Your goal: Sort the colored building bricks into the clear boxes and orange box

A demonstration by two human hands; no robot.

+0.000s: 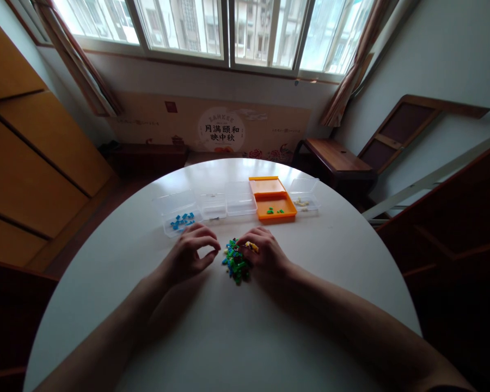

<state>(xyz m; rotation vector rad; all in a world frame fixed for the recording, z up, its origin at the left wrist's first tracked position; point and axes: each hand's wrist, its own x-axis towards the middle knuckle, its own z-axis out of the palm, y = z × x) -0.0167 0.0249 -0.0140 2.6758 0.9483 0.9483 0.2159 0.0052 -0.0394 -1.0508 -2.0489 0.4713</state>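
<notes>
A small heap of toy building bricks (237, 265), mostly green with some blue, white and yellow, lies on the white table. At the heap's left edge is my left hand (190, 251), thumb and forefinger brought together at the tips; anything between them is too small to see. My right hand (267, 253) reaches onto the heap from the right, its fingers curled down among the bricks. Yellow bricks (251, 246) show beside its fingers. Whatever the right fingertips hold is hidden.
Beyond my hands stand open boxes: a clear box (179, 222) with blue bricks, two clear boxes in the middle (214, 208), an orange box (276, 216) with a few green bricks, and a clear box (310, 206) with cream pieces. The round table (212, 337) extends towards me.
</notes>
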